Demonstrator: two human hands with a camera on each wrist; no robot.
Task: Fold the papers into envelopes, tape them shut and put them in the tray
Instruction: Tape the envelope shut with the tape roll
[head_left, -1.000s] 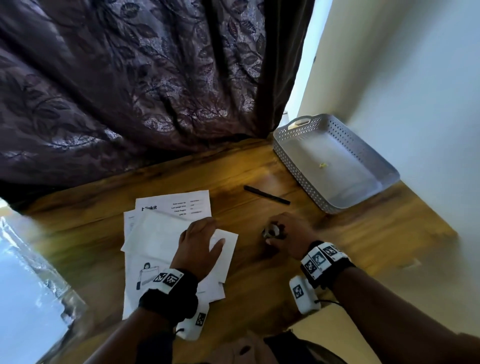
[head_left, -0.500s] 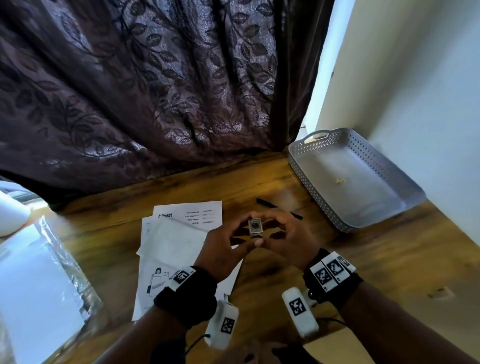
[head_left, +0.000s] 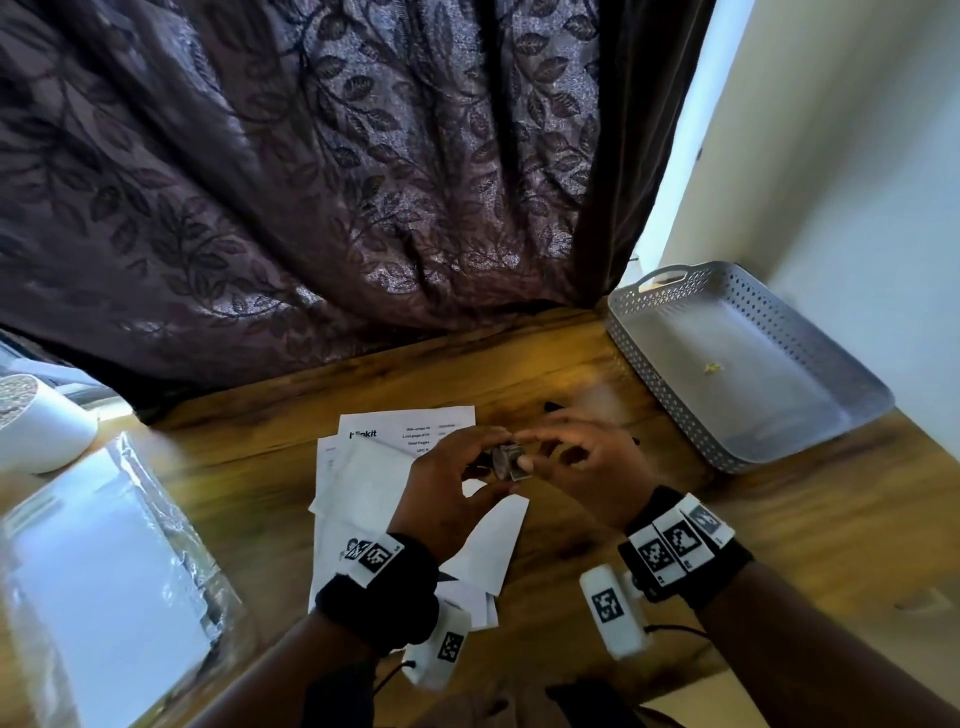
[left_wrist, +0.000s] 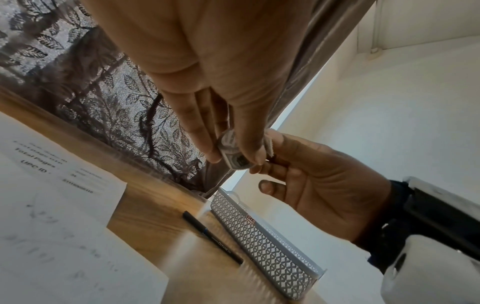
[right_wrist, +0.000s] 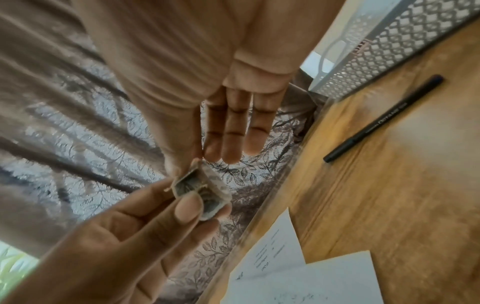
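Note:
A small clear tape dispenser (head_left: 511, 462) hangs above the white papers (head_left: 374, 483) between both hands. My left hand (head_left: 457, 478) grips it by its sides between thumb and fingers (right_wrist: 189, 207). My right hand (head_left: 571, 457) meets it from the right; thumb and forefinger pinch the tape's loose end at its top (left_wrist: 269, 144), and the other fingers (right_wrist: 233, 131) stay straight. A folded white sheet (head_left: 493, 540) lies on the printed pages below my left wrist. The grey perforated tray (head_left: 670, 400) stands at the back right and holds only a tiny yellow scrap (head_left: 711, 368).
A black pen (left_wrist: 213, 238) lies on the wooden table between the papers and the tray wall (left_wrist: 262, 244). A clear plastic pack of white sheets (head_left: 104, 571) and a white cylinder (head_left: 41, 421) sit at the left. A dark leaf-patterned curtain (head_left: 363, 182) hangs behind the table.
My left hand left the papers and rose to meet the right. The right hand lifted the tape dispenser off the table, and now both hold it above the papers.

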